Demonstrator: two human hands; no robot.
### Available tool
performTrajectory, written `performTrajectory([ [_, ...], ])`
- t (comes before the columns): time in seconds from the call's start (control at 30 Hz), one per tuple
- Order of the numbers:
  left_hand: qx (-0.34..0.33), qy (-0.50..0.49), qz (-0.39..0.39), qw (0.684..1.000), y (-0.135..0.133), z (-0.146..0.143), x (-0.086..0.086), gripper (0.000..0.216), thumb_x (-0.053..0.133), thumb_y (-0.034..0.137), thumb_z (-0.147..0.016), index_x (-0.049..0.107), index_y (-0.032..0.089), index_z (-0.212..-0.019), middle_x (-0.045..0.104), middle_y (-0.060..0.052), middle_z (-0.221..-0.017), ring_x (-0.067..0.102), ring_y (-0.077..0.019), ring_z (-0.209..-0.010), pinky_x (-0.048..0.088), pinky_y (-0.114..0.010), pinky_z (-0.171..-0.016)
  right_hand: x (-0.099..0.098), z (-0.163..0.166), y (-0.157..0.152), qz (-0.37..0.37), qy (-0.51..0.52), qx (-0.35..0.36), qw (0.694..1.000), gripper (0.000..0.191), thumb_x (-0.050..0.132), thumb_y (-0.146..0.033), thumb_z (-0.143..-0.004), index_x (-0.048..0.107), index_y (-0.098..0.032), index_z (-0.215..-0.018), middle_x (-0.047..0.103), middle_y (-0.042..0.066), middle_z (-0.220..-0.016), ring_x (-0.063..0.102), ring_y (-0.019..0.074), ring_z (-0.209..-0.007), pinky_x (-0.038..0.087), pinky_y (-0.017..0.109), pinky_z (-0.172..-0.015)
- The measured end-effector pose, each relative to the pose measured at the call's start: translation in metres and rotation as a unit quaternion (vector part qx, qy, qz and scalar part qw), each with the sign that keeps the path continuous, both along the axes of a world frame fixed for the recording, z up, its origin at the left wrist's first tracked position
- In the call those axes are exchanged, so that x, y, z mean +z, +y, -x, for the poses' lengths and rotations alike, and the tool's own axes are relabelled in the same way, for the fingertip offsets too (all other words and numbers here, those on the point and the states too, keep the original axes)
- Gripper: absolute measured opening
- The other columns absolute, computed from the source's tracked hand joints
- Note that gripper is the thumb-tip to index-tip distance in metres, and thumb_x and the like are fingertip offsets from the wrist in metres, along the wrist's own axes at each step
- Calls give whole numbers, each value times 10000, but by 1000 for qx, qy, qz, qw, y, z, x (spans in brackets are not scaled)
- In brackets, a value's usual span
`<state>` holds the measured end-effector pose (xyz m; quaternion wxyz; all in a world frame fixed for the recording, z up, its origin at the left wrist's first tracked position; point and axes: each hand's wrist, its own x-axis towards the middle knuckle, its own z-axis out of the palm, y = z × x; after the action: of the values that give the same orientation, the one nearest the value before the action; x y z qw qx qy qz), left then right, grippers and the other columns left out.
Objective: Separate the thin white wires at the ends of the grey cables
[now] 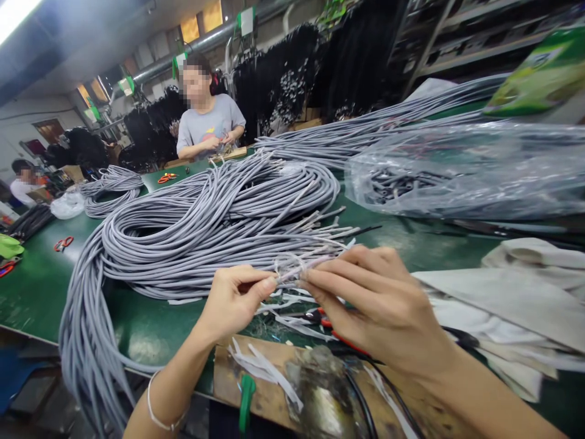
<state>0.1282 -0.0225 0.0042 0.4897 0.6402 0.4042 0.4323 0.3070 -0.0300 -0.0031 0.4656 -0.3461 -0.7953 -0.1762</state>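
Note:
My left hand (238,300) pinches a grey cable near its end, thumb on top. From there a stripped cable end (292,272) with pale, translucent strands runs across to my right hand (377,296). The fingers of my right hand are closed on those strands, and the tips partly hide them. Just behind both hands lies a large looped bundle of grey cables (183,225), its cut ends pointing right. Under my right hand is a red-handled cutting tool (323,317), partly covered. Pale strips of scrap (297,323) are scattered below the hands.
A wooden board (228,378) with a grimy metal lump (324,390) and a green lever (247,399) sits at the near edge. Cloths (503,292) and a clear plastic bag (479,177) lie right. Orange-handled scissors (63,244) lie left. Across the table sits a person (210,122).

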Motion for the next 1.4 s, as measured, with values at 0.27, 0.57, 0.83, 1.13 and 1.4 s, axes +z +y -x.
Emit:
performTrajectory([
  [0.27,-15,5,40,999,8,2,-7,439,594,515,-752,598,106,-592,341,53,-504,230,-46,-446,175,-217,-433,-4,8,-1,123,-6,159,980,157,525,-128,-829,552,-198,-690,576,-17,-563,448,139,-601,349,288,-587],
  [0.57,257,-57,8,965,35,23,-6,264,608,347,-760,654,110,-651,365,62,-488,254,-47,-420,178,-205,-426,10,15,-27,229,4,349,909,216,519,-272,-879,555,-221,-672,554,-21,-527,498,123,-531,430,270,-549],
  [0.83,93,-75,65,991,12,-5,-3,400,723,467,-598,694,72,-650,408,54,-425,306,-32,-395,220,-194,-399,-19,26,3,406,331,21,852,393,719,-461,-568,569,-197,-816,531,-39,-624,308,51,-347,275,223,-330],
  [1.13,79,-66,84,991,5,-16,-3,344,768,420,-531,683,92,-590,466,38,-453,350,-36,-369,239,-200,-380,-11,28,1,457,402,112,786,251,626,-436,-673,604,-187,-654,623,20,-617,537,133,-492,439,243,-428],
  [1.4,30,-132,141,981,6,-18,-4,398,747,499,-546,669,109,-569,296,90,-389,202,-17,-374,113,-205,-374,-7,25,-5,401,373,126,827,213,647,-408,-681,635,-200,-635,644,26,-587,554,138,-483,454,233,-434],
])
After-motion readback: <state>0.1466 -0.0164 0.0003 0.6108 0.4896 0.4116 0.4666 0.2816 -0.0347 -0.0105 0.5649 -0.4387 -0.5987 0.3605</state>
